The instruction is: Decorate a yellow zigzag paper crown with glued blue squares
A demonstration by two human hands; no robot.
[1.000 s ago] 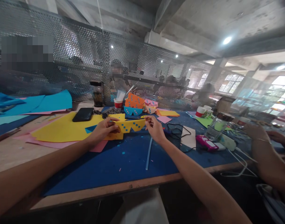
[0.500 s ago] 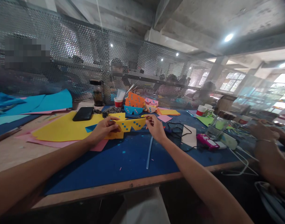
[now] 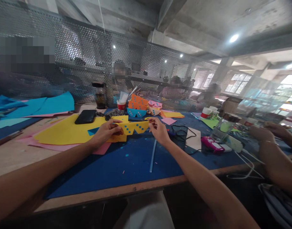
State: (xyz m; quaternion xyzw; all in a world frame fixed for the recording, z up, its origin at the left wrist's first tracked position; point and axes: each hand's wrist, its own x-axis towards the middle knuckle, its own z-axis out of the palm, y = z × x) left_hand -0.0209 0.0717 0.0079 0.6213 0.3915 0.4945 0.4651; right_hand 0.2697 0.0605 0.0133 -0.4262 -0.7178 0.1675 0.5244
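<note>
A yellow paper piece (image 3: pixel 129 128) with small blue squares and a notched lower edge is stretched between my two hands over the blue mat (image 3: pixel 126 171). My left hand (image 3: pixel 109 131) grips its left end with thumb and fingers. Its right end is pinched by my right hand (image 3: pixel 156 127). Behind it stand similar pieces: an orange one (image 3: pixel 138 102), a blue one (image 3: pixel 136 112) and a pink one (image 3: pixel 155 104). A translucent stick (image 3: pixel 153 159) lies on the mat below my right hand.
Yellow sheets (image 3: pixel 62 130) and a black phone (image 3: pixel 85 116) lie at the left. Farther back are a dark jar (image 3: pixel 99 95) and a red-white cup (image 3: pixel 121 105). To the right are a magenta object (image 3: pixel 212 144), a glass jar (image 3: pixel 224 127), cables and another person's hands (image 3: pixel 262 135).
My hands and the yellow piece have barely moved. At the right, the other person's hands have shifted a little.
</note>
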